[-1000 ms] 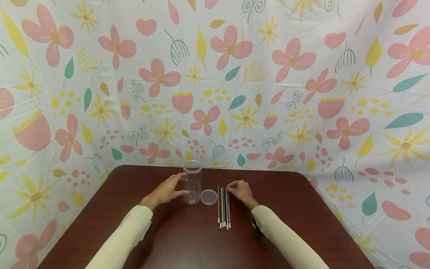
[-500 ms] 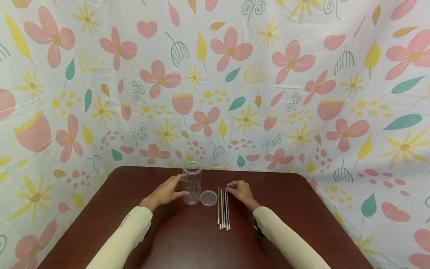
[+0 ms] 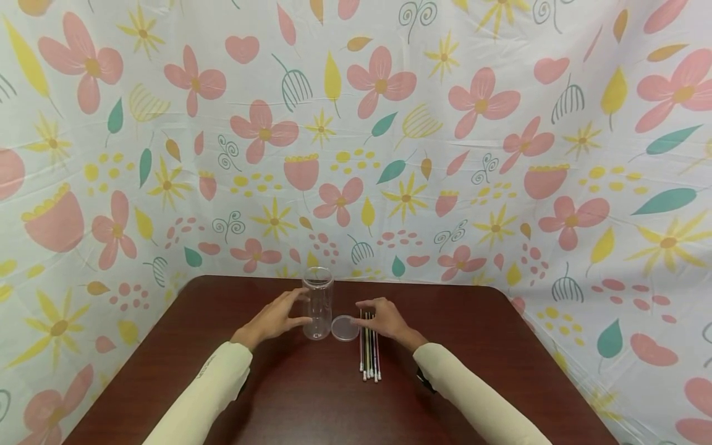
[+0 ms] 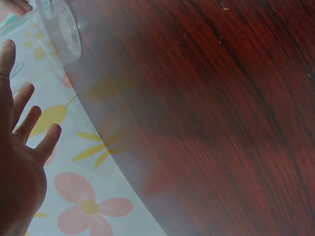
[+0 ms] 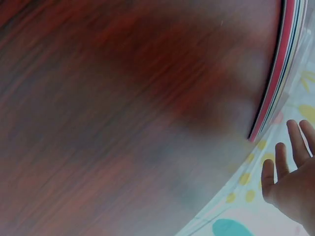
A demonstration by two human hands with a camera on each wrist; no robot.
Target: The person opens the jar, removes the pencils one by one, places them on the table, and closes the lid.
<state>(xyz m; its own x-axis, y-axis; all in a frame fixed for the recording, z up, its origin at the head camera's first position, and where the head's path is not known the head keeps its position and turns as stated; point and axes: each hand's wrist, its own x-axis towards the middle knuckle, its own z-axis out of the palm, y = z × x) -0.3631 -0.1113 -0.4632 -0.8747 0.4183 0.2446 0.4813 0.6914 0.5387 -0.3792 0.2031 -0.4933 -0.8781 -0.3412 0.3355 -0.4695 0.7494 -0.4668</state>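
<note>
A clear cylindrical jar (image 3: 319,309) stands upright without a cover near the table's middle. My left hand (image 3: 274,317) is at its left side, thumb and fingers spread toward the wall; in the left wrist view the fingers (image 4: 48,140) are extended, with the jar's clear end at the top left. Just right of the jar lies a flat round clear lid (image 3: 345,328). Several pencils (image 3: 369,361) lie side by side to the right of the lid, eraser ends toward me. My right hand (image 3: 389,319) is spread above their far ends, its thumb overlapping the lid's right edge in the head view.
The dark red-brown wooden table (image 3: 311,395) has rounded far corners. A white flower-printed cloth (image 3: 384,154) hangs behind it and along both sides.
My right hand has left the far right edge of the pencils and shifted left over them toward the lid, its fingers opening. The left hand and jar stay in place.
</note>
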